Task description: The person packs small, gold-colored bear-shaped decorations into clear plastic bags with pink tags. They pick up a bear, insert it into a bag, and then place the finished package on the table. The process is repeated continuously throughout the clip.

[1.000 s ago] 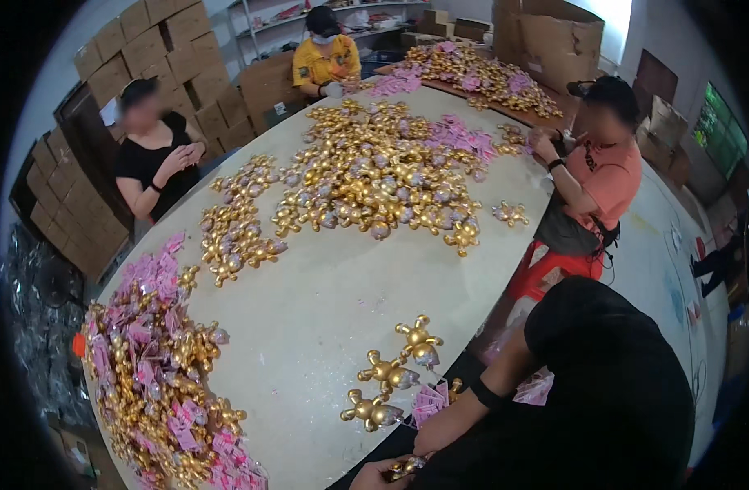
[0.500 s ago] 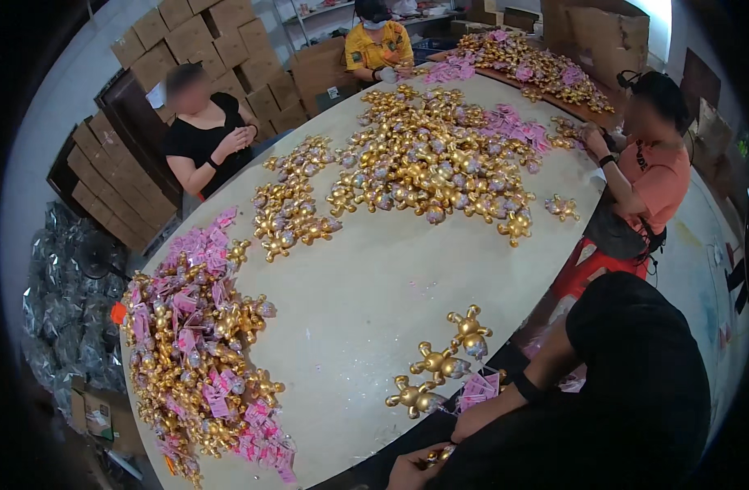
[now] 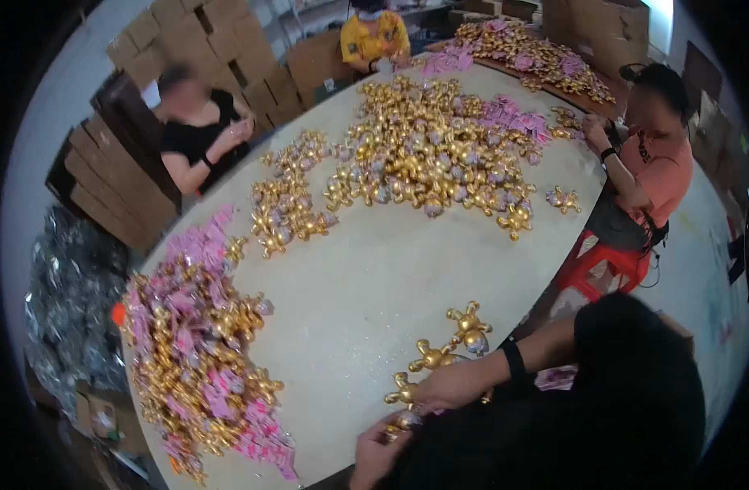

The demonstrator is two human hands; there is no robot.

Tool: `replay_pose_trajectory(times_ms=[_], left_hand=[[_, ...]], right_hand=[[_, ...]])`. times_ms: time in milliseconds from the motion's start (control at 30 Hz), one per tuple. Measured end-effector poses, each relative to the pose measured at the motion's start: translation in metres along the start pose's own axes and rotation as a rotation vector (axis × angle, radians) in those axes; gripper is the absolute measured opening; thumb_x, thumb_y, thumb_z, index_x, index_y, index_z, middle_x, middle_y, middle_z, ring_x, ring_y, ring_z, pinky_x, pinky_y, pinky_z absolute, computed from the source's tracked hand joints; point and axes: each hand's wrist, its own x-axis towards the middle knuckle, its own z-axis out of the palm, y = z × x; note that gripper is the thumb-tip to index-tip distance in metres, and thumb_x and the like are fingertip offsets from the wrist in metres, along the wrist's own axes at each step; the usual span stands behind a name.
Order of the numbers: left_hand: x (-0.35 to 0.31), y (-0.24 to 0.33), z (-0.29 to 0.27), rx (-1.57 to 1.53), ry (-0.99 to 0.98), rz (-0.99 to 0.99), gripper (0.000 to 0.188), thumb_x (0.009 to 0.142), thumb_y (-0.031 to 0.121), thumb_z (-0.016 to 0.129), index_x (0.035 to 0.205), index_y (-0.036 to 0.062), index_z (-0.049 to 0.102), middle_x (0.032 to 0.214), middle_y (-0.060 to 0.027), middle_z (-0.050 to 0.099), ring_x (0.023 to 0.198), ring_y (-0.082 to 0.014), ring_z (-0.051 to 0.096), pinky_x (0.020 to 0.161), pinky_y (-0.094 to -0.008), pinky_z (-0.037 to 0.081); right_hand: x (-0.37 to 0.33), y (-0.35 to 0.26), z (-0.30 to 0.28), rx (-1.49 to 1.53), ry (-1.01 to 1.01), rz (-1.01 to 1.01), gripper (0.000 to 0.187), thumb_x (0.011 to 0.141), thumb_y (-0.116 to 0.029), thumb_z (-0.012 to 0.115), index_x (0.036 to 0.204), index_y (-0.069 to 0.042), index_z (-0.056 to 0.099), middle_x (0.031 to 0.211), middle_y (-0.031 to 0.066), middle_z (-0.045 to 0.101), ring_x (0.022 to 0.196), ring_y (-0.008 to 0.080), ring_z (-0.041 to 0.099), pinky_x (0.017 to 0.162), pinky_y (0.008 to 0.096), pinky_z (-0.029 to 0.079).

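Right hand [image 3: 446, 386] lies over gold figures [image 3: 440, 357] at the near counter [image 3: 366, 286] edge, fingers curled on one. Left hand [image 3: 374, 452] sits lower, fingers closed around another gold figure [image 3: 404, 421]. Looks like a pick-and-sort or assembly step on single pieces; next move likely needs a clean one-piece grip without knocking the neighbours. Counter is pale and round-edged, carrying a big gold pile [image 3: 431, 155] and a gold-and-pink heap [image 3: 199, 359]. Stacked cartons [image 3: 203, 49] behind; three other people work around it.
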Motion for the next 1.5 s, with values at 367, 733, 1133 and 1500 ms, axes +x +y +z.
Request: replay_pose_trajectory(times_ms=[367, 733, 1133, 1500], left_hand=[[0.065, 0.014, -0.032, 0.107, 0.574, 0.367, 0.048, 0.095, 0.005, 0.067, 0.141, -0.0032, 0.055, 0.125, -0.0120, 0.065, 0.110, -0.0177, 0.064, 0.094, -0.0300, 0.051], [0.006, 0.098, -0.051, 0.479, 0.684, 0.459, 0.059, 0.087, 0.009, 0.074, 0.141, -0.0011, 0.054, 0.148, -0.0189, 0.053, 0.138, -0.0360, 0.049, 0.118, -0.0460, 0.034], [-0.072, 0.267, -0.053, 1.271, 0.204, 1.285, 0.058, 0.089, 0.024, 0.068, 0.139, -0.0023, 0.054, 0.139, -0.0248, 0.056, 0.134, -0.0381, 0.048, 0.117, -0.0515, 0.032], [-0.090, 0.262, -0.039, 1.372, 0.295, 1.216, 0.053, 0.091, 0.029, 0.065, 0.132, -0.0047, 0.058, 0.129, -0.0244, 0.060, 0.125, -0.0379, 0.054, 0.110, -0.0507, 0.038]], right_hand=[[-0.022, 0.021, 0.005, -0.275, 0.854, 0.143, 0.064, 0.083, -0.031, 0.083, 0.132, 0.000, 0.055, 0.130, 0.0202, 0.059, 0.124, 0.0386, 0.054, 0.106, 0.0469, 0.043], [-0.076, -0.050, -0.062, -0.124, 0.961, 0.036, 0.057, 0.084, -0.035, 0.082, 0.125, 0.000, 0.061, 0.119, 0.0193, 0.064, 0.118, 0.0344, 0.060, 0.102, 0.0432, 0.047], [-0.062, -0.155, -0.158, -0.721, 0.669, -0.309, 0.047, 0.084, -0.025, 0.080, 0.120, 0.000, 0.063, 0.113, 0.0175, 0.065, 0.108, 0.0315, 0.062, 0.095, 0.0400, 0.048], [-0.044, -0.147, -0.167, -0.714, 0.621, -0.425, 0.038, 0.084, -0.016, 0.078, 0.115, 0.000, 0.065, 0.107, 0.0158, 0.066, 0.100, 0.0288, 0.063, 0.089, 0.0371, 0.049]])
